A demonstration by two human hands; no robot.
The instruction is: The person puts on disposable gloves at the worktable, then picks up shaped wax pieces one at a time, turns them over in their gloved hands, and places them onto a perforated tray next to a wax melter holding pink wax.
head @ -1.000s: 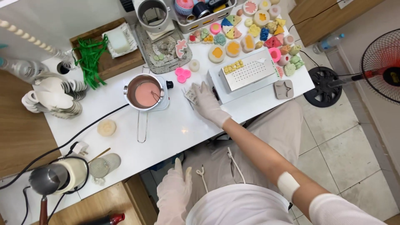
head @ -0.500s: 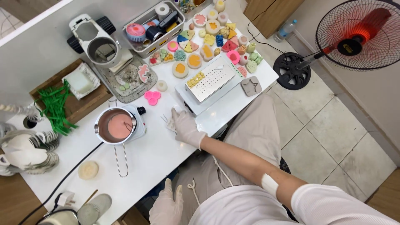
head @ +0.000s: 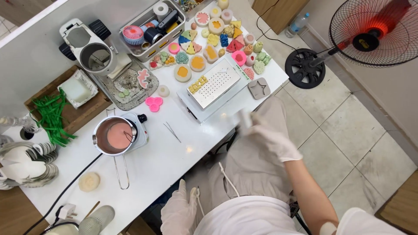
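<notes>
My right hand (head: 272, 137), in a white glove, hovers blurred over my lap just off the table's front edge, near the white perforated tray (head: 213, 83). A pale blurred shape sits at its fingertips; whether it holds anything is unclear. My left hand (head: 178, 211), also gloved, rests with fingers apart at the table edge close to my body. Thin metal tweezers (head: 172, 131) lie on the white table (head: 161, 165) between the hands. A metal pot of pink liquid (head: 118, 135) stands on a small hot plate to the left.
Several colourful moulded pieces (head: 217, 41) crowd the far end, beside a pink mould (head: 153, 103) and a grey mould (head: 259, 88). A bin of supplies (head: 152, 28), a wooden board with green strips (head: 54, 115) and a cable (head: 65, 191) lie left. A standing fan (head: 374, 30) is on the right.
My right hand has lifted off the table beside the tweezers and pulled back to the right, over my lap. The view has swung right. The left hand stays put.
</notes>
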